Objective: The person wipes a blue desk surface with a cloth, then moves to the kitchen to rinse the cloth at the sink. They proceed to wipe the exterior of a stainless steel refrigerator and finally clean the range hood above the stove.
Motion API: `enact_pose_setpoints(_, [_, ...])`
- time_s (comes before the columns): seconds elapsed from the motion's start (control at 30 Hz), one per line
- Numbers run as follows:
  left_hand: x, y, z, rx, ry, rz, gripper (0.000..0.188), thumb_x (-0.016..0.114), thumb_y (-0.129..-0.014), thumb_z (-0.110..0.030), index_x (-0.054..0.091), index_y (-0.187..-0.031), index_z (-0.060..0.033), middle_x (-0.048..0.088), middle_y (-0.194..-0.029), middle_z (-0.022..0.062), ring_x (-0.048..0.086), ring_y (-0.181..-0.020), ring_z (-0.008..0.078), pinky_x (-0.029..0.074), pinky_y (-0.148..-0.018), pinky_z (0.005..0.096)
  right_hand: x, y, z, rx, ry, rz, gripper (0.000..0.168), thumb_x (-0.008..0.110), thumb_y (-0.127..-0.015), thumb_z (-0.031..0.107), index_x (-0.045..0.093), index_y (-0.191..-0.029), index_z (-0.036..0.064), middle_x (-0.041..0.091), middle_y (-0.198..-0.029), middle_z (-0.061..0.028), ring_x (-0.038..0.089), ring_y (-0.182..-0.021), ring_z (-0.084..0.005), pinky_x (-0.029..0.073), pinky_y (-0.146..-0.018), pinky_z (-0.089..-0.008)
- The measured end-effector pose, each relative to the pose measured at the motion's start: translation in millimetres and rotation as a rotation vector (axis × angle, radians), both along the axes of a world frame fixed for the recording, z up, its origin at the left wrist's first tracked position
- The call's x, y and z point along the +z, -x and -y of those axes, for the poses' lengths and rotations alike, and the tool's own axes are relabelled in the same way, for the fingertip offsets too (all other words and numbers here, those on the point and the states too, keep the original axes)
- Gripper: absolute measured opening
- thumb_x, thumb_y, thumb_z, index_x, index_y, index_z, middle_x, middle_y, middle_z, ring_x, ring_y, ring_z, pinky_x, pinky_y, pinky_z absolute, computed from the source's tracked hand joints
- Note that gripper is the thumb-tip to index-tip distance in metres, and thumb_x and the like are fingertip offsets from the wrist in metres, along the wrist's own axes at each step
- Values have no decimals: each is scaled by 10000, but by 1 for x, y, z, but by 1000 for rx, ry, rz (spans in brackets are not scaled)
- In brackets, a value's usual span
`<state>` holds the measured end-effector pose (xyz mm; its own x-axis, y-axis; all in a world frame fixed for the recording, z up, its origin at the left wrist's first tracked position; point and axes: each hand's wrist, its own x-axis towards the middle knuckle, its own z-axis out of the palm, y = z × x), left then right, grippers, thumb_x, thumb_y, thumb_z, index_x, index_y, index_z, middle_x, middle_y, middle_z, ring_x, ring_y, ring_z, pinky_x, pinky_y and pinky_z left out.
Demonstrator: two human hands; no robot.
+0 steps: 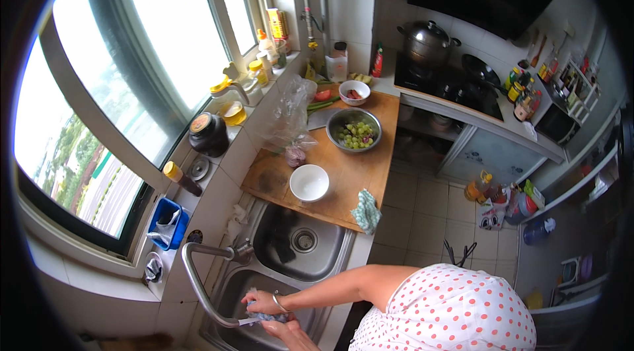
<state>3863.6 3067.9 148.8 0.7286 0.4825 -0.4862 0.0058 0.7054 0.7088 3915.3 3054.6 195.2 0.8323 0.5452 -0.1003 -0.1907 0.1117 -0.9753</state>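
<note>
My right hand (263, 303), with a bracelet at its wrist, grips a wet blue-and-white cloth (270, 318) from above. From below, my left hand (278, 327) holds the same cloth, its forearm cut off by the frame's bottom edge. Both hands are over the nearer basin (230, 296) of a steel double sink. A bent-pipe faucet (198, 284) reaches over this basin, and water runs from its spout onto the cloth. The other basin (324, 222) has a round drain strainer (304, 240) and a dark patch beside it.
Beyond the sink lies a wooden board (346, 187) with a white bowl (309, 180), a steel bowl of grapes (354, 135), a purple-skinned bulb (295, 156) and a green-white cloth (366, 212). Jars and a blue basket (168, 222) line the windowsill. A lidded pot (427, 44) stands on the stove.
</note>
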Motion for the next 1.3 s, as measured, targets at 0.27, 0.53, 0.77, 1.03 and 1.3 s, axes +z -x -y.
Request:
enact_pose_setpoints(0.27, [19,-6,9,33,-78,-16,222,478,-829,-195,530,-1033,-124,517,-946,19,531,-899,136,442,-766,267,50,32,4,52,-37,102,152,574,-749,150,506,-778,17,500,-744,-118,509,-726,-229,405,-665,-368])
enact_pose_setpoints(0.53, [44,15,-17,231,-131,17,340,371,-931,-302,528,-1116,-63,542,-1084,56,567,-945,191,483,-789,338,19,-7,-20,-266,-62,78,125,603,-695,99,509,-631,47,494,-553,-51,411,-499,-117,373,-460,-308])
enact_pose_setpoints(0.77, [104,19,-56,-36,422,185,435,282,-963,-325,491,-1207,-32,555,-1203,130,557,-1075,301,442,-917,506,25,-33,27,76,-161,-450,245,512,-919,326,557,-1022,108,580,-951,-10,554,-831,-99,455,-672,-260])
enact_pose_setpoints(1.03, [99,12,-59,301,746,228,417,319,-897,-223,483,-1184,31,537,-1195,186,514,-1111,352,402,-980,505,-13,-142,55,-241,98,7,706,564,-785,-14,195,-1384,-76,510,-1191,-93,482,-1068,-138,364,-917,-245])
enact_pose_setpoints(1.3, [106,31,-57,-96,813,277,397,369,-893,-249,497,-1193,-22,529,-1192,203,521,-1066,397,427,-943,551,38,-27,48,335,-44,-424,657,596,-883,368,343,-1376,15,537,-1219,-102,535,-1052,-137,416,-915,-269])
